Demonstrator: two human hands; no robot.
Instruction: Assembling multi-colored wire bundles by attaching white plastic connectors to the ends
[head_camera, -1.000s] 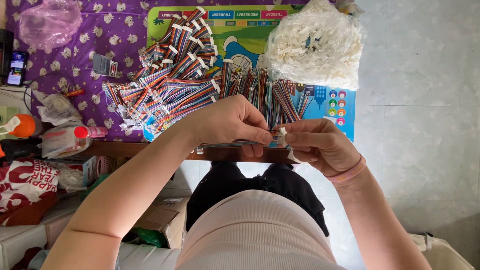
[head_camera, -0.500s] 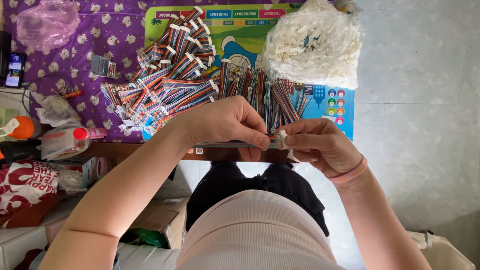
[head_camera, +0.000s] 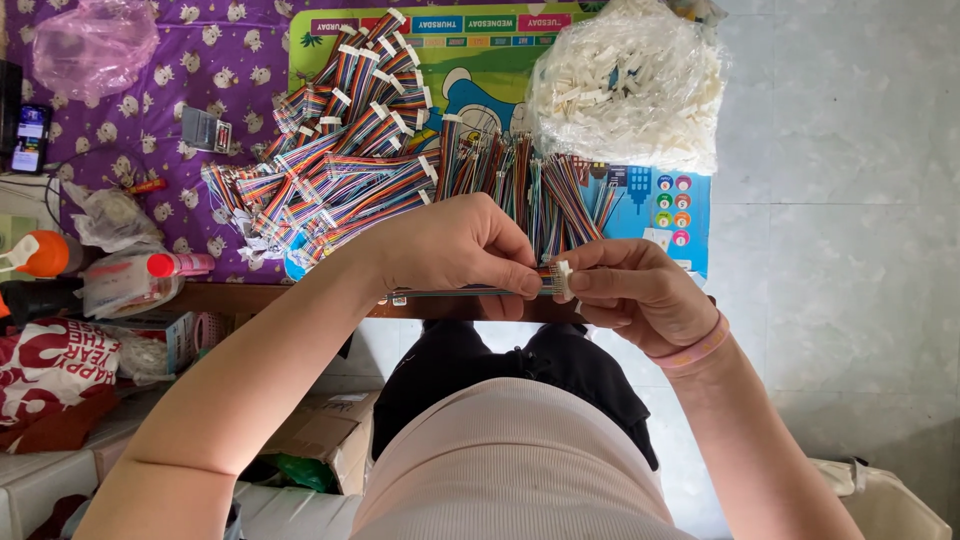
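My left hand (head_camera: 455, 250) pinches the end of a flat rainbow ribbon cable (head_camera: 450, 292) that runs left along the table's front edge. My right hand (head_camera: 635, 290) holds a small white plastic connector (head_camera: 563, 280) against that cable end. Both hands meet just above the table's near edge. Behind my left hand lies a heap of rainbow cables with white connectors fitted (head_camera: 335, 150). A row of loose rainbow cables (head_camera: 530, 185) lies behind my right hand.
A clear bag of white connectors (head_camera: 630, 85) sits at the back right on a colourful mat (head_camera: 660, 200). A purple patterned cloth (head_camera: 150, 70) covers the table's left, with a phone (head_camera: 28, 138), a pink bag (head_camera: 95, 45) and bottles (head_camera: 165, 266). Boxes (head_camera: 320, 430) stand on the floor.
My hands have stayed together at the table edge; the connector has been pressed closer onto the cable end. Nothing else has moved.
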